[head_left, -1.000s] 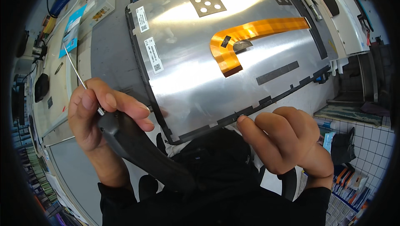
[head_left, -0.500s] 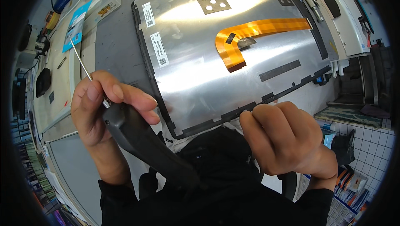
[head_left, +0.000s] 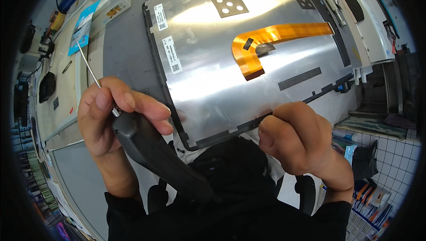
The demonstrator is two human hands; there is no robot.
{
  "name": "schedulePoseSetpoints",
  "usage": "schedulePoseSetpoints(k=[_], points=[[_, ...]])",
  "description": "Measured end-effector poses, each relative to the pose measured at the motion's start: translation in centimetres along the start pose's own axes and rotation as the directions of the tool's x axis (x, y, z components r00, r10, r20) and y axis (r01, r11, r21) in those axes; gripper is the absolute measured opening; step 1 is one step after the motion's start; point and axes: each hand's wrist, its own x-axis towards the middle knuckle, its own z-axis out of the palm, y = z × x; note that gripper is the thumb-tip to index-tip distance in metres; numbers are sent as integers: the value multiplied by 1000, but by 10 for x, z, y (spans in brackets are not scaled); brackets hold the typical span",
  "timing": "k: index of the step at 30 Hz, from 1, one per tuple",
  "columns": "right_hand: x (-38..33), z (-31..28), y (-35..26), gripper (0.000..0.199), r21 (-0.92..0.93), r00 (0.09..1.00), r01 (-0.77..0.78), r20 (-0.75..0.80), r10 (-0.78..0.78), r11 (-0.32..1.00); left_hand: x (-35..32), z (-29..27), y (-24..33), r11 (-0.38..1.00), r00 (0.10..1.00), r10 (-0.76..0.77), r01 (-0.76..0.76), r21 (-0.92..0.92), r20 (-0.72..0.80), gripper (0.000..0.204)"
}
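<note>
A large silver display panel (head_left: 213,94) lies on the bench with its metal back up. Black tape (head_left: 217,140) lines its near edge, and a bent orange ribbon cable (head_left: 284,31) rests across it. My left hand (head_left: 100,112) is closed around the front of a black-handled tool (head_left: 153,141), thumb and fingers by its metal collar. The tool's thin metal shaft (head_left: 90,67) points up and left, away from the panel. My right hand (head_left: 299,139) is closed at the panel's near edge, fingers curled; what they pinch, if anything, is hidden.
A blue card packet (head_left: 84,28) and a clear plastic box (head_left: 116,1) lie at the far left. A silver pen-like tool (head_left: 335,10) and a white casing (head_left: 366,23) stand right of the panel. A gray cabinet (head_left: 80,183) stands at lower left.
My right hand has turned and shifted slightly, now covering more of the tape at the panel's near edge. The left hand keeps the same grip on its tool.
</note>
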Motion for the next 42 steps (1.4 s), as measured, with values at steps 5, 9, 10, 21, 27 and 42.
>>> schedulePoseSetpoints(k=[5, 9, 10, 21, 27, 42], points=[[0, 2, 1, 17, 42, 1000, -17, -20, 18, 999, 0, 1, -1, 1000, 1000, 10, -10, -23, -9, 35], [2, 1, 0, 19, 81, 998, -52, -20, 54, 995, -2, -2, 1, 999, 999, -27, 26, -31, -31, 35], [2, 1, 0, 20, 86, 998, -57, -19, 59, 995, -2, -2, 2, 999, 999, -32, 31, -25, -29, 35], [3, -1, -1, 27, 154, 992, -112, -43, 120, 982, 1, -3, 1, 1000, 999, -12, 12, 10, 32, 36], [-4, -8, 2, 27, 187, 986, -105, -107, 127, 977, 1, -1, -2, 1000, 1000, 11, -11, -18, 27, 36], [-7, -11, 4, 45, -181, 988, 155, 1, -157, 971, 2, -4, 0, 1000, 1000, 0, -1, 5, 23, 35]])
